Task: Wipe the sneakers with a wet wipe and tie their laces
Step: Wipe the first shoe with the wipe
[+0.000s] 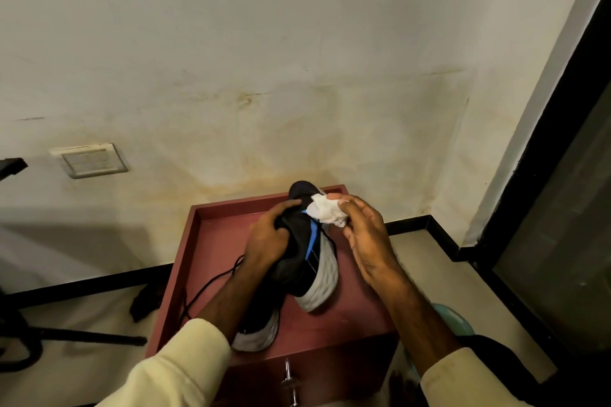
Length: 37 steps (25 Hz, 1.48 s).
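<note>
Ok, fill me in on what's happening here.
A person is cleaning a sneaker over a red cabinet. The left hand grips the shoe by its upper, tilted up with the heel resting on the cabinet top. The right hand holds a crumpled white wipe against the shoe near the toe end. A second sneaker lies behind the left forearm. A black lace hangs loose, untied.

left hand [267,238] gripping, right hand [363,235] pinching

Reddish-brown cabinet [347,324], raised rim around top, metal drawer handle in front. On top: one black, grey-soled sneaker [256,337], partly hidden by a forearm.
</note>
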### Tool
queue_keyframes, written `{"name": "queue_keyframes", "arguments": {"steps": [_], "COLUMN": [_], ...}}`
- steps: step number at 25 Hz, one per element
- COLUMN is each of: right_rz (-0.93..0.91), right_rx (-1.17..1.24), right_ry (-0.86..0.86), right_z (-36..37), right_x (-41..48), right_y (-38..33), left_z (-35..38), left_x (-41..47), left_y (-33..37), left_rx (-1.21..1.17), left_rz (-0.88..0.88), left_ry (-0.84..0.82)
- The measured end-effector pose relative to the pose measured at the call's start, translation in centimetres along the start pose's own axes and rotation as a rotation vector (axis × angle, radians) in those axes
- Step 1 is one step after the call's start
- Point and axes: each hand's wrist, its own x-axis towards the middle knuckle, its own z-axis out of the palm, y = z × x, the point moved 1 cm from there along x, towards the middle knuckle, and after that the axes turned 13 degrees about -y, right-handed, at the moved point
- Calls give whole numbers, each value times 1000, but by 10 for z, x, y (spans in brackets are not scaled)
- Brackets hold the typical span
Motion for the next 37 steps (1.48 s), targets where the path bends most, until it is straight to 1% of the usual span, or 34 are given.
{"name": "queue_keyframes", "arguments": {"steps": [3,6,8,10,11,13,15,17,19,21,23,25,28,29,31,33,34,35,37], "right_rz": [-37,-120,-132,-156,-201,-340,-463,-503,-488,-433,-406,-444,-563,-608,-675,-648,-625,-608,-550], "right_rx": [-78,-227,-280,-302,-349,-543,-739,-869,-953,-986,-999,-1042,-1087,-1107,-1213,-1321,-1350,-1363,-1321], "right_ry": [-69,-214,-282,-310,-309,-285,-258,-254,-305,-389,-429,-387,-250,-254,-374,-514,-526,-504,-405], "right_z": [15,35,51,67,72,78,77,74,71,70,70,70,73,74,78,80,80,80,79], "right_x": [-2,-4,-3,-3,-5,-14,-26,-36,-46,-53,-55,-52,-55,-59,-68,-72,-71,-67,-54], "right_y": [-2,-5,0,7,11,11,5,6,10,14,14,14,4,1,4,18,23,26,26], "left_z": [-32,-55,-62,-65,-67,-68,-68,-67,-66,-66,-66,-67,-67,-67,-67,-68,-67,-66,-62], "left_x": [-6,-17,-26,-31,-32,-35,-39,-41,-42,-38,-36,-35,-32,-30,-27,-25,-24,-24,-25], "left_y": [-9,-27,-38,-41,-40,-36,-33,-36,-40,-42,-42,-42,-40,-41,-45,-48,-49,-49,-48], "left_rx": [-228,-408,-495,-485,-469,-445,-471,-518,-525,-518,-520,-523,-509,-524,-576,-613,-622,-630,-637], "left_rz": [2,22,72,155,207,302,346,335,315,329,361,361,334,328,314,284,267,248,238], "left_ry": [72,155,191,195,184,156,165,190,207,224,238,244,244,249,264,271,264,259,247]}}
